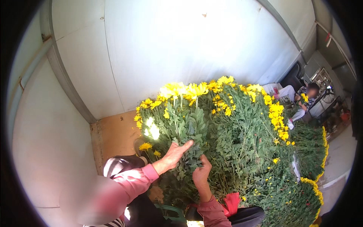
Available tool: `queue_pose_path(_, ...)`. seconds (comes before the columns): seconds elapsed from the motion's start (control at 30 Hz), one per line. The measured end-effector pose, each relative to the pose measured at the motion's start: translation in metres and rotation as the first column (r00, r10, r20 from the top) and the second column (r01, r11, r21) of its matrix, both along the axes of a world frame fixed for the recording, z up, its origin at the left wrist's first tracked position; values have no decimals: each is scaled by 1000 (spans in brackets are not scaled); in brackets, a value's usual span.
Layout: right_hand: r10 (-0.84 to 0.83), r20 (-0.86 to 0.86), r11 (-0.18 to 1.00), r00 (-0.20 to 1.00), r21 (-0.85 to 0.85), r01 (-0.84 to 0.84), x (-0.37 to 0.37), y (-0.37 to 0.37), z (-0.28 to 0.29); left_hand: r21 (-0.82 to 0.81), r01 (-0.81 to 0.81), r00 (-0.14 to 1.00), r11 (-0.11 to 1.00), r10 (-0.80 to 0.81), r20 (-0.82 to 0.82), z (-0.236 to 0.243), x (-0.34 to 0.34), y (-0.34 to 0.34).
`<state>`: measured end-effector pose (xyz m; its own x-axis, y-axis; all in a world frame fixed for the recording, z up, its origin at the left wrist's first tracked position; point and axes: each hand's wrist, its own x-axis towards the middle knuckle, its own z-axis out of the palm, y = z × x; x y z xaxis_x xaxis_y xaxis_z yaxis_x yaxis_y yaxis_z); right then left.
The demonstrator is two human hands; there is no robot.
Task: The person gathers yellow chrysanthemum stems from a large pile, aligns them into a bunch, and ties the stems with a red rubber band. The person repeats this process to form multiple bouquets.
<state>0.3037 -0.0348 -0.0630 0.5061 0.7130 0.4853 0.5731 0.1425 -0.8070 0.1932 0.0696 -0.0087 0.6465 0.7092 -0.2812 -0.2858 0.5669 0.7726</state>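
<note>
My left hand (174, 154) is closed around a leafy bunch of yellow chrysanthemums (185, 117), its thumb lying across the front of the leaves. The bunch stands upright, with large yellow blooms at the top. Lower down on its right side, my right hand (202, 174) has its fingers curled in against the stems and leaves. Foliage hides some fingertips of both hands. Behind and to the right spreads a big heap of cut chrysanthemums (242, 140), their flower heads mostly pointing away.
A red cloth (231, 203) lies by my right forearm. Pale wall panels (174, 41) rise behind the flowers. At the far right another person (302, 100) sits holding a yellow flower. More flower piles (291, 193) with yellow edges lie at the right. Part of a green seat (172, 213) shows below me.
</note>
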Motion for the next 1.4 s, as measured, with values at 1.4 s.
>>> queue_pose_path(1.4,-220,381,877,898,-327,353,258,57,-99,-221,-375,901,900,298,-314,-49,-50,44)
